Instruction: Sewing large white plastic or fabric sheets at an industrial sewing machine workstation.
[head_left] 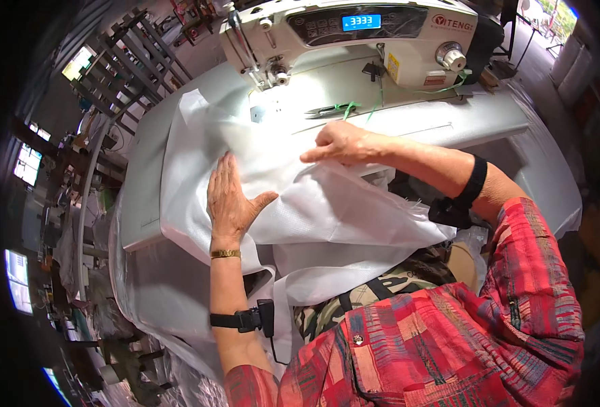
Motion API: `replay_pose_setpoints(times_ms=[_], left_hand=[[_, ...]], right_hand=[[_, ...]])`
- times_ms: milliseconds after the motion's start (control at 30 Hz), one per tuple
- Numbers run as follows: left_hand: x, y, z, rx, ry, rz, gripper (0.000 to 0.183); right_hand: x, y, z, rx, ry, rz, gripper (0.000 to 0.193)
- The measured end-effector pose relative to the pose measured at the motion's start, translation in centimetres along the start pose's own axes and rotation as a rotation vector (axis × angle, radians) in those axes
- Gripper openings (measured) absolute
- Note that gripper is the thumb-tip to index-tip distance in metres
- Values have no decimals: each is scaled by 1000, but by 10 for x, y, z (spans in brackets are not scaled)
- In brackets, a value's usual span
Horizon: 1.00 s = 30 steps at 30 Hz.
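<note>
White woven fabric (341, 210) spreads over the sewing table and hangs down across my lap. My left hand (232, 198) lies flat on it, fingers stretched out and thumb spread to the side. Farther right, my right hand (341, 144) is closed at the fabric's upper edge, its fingers curled and pinching there; the fingertips are partly hidden. Just beyond the hands stands a white sewing machine (341, 51) with a lit blue display. Its needle area (267, 102) is washed out by bright light, next to the fabric's far edge.
Dark thread snips (327, 110) and green thread (349, 107) lie on the machine bed, right of the needle area. A handwheel-like silver knob (450, 56) sits on the machine's right side. Metal racks (127, 61) stand at the far left. Clear plastic (195, 380) lies below the table.
</note>
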State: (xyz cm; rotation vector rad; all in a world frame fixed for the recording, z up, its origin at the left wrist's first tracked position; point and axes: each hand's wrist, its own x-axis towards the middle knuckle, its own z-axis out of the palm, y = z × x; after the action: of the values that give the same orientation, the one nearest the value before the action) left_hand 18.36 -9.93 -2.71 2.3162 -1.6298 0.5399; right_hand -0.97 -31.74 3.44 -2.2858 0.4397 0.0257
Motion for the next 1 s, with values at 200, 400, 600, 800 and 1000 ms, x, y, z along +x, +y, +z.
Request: replay_pose_setpoints(times_ms=[200,400,600,800,1000], left_hand=[[2,-15,2,-65,-36,47,119],[16,-40,1,-191,-124,-71,119],[21,16,-31,-107,79,-133,58],[-63,162,-49,-794,-498,-158,19],[-81,203,-10,-1809,-542,-654,34]], right_hand=[[-12,20,-5,489,257,71,42],[-79,61,22,-304,204,-193,56],[-124,102,33,93,134,-106,32],[-129,102,77,439,403,-158,39],[-150,61,99,721,372,-216,38]])
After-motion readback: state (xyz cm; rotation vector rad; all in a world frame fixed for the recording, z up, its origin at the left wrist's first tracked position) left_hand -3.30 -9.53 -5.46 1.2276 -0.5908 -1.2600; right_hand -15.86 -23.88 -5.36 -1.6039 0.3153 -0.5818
